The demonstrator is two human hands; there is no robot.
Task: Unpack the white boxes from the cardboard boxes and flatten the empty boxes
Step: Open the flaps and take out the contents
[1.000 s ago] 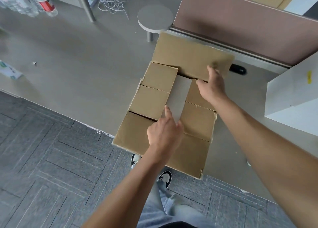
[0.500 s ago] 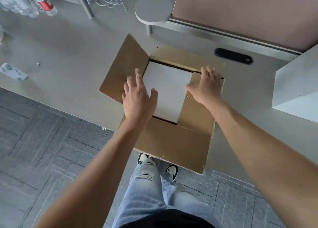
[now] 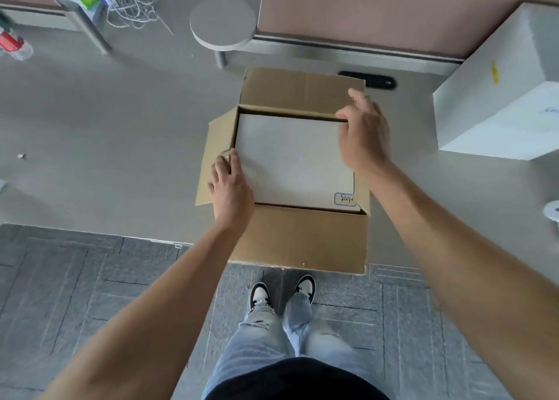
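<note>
An open cardboard box (image 3: 302, 236) stands at the table's near edge with all its flaps folded outward. A white box (image 3: 290, 161) fills it, with a small handwritten label at its near right corner. My left hand (image 3: 231, 188) is at the white box's left edge, thumb on top and fingers dipping into the gap beside the cardboard wall. My right hand (image 3: 363, 133) curls round the white box's far right corner, fingers over the far edge.
Another white box (image 3: 499, 97) sits on the grey table (image 3: 106, 127) to the right. A brown partition (image 3: 363, 12) runs along the back, with a black cable slot (image 3: 367, 80) before it. A round stool (image 3: 223, 21), cables (image 3: 130, 3) and a bottle (image 3: 12, 43) lie beyond.
The inner flaps have been folded out and the white box is now fully uncovered. Both hands have moved from the flaps onto the white box's edges.
</note>
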